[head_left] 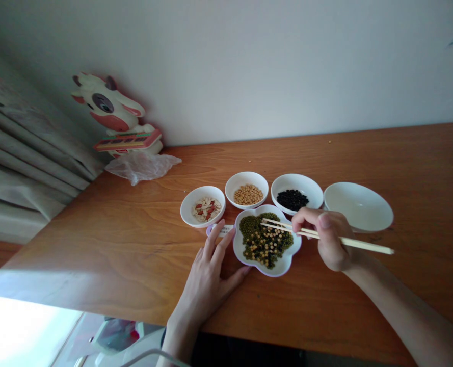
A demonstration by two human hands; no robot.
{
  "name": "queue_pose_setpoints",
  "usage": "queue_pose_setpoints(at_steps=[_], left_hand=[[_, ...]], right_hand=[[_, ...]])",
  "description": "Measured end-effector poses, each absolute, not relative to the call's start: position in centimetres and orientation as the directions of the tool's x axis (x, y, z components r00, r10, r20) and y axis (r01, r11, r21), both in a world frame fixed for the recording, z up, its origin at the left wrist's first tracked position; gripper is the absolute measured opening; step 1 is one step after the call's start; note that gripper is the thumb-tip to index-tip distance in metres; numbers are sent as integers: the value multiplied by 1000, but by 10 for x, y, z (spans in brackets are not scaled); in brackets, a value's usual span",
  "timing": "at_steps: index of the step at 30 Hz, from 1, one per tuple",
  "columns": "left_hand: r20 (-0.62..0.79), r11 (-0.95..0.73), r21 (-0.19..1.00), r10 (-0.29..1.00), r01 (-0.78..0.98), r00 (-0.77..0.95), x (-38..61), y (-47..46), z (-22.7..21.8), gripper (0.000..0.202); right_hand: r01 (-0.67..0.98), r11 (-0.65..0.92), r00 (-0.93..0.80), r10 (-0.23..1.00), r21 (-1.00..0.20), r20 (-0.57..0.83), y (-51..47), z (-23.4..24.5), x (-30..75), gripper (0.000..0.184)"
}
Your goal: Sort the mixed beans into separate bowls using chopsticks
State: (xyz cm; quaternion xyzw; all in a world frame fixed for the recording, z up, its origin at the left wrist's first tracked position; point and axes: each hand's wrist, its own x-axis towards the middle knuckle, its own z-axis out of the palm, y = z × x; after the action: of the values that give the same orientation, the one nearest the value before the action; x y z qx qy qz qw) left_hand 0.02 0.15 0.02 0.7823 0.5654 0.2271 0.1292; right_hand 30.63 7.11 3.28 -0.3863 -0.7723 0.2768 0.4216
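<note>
Right hand [332, 240] gripped chopsticks [364, 244] over beans [265, 245].
Left hand [207, 276] lay spread at dish's [283, 268] eight o'clock; beans seemed light, hard, slippery, best pinched mid-body.

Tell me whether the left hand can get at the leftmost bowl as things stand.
Probably yes. The left hand is by the flower-shaped dish, close to the leftmost bowl. Only a pale strip with a purple end seems between them; the right hand, holding chopsticks, is at the dish's right.
</note>
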Motion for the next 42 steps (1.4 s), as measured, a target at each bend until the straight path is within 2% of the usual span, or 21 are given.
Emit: queue_pose_setpoints(at_steps=[9, 16, 42], left_hand=[[214, -333, 450, 941, 829, 262, 0, 3, 2, 80], [219, -337, 453, 939, 825, 263, 1, 2, 2, 79], [224, -338, 456, 939, 823, 261, 1, 2, 2, 80]], right_hand=[[418, 510, -306, 858, -752, 412, 69, 39, 303, 61], [365, 524, -315, 848, -770, 427, 70, 31, 303, 66], [402, 557, -308, 830, -726, 466, 70, 36, 303, 59]])
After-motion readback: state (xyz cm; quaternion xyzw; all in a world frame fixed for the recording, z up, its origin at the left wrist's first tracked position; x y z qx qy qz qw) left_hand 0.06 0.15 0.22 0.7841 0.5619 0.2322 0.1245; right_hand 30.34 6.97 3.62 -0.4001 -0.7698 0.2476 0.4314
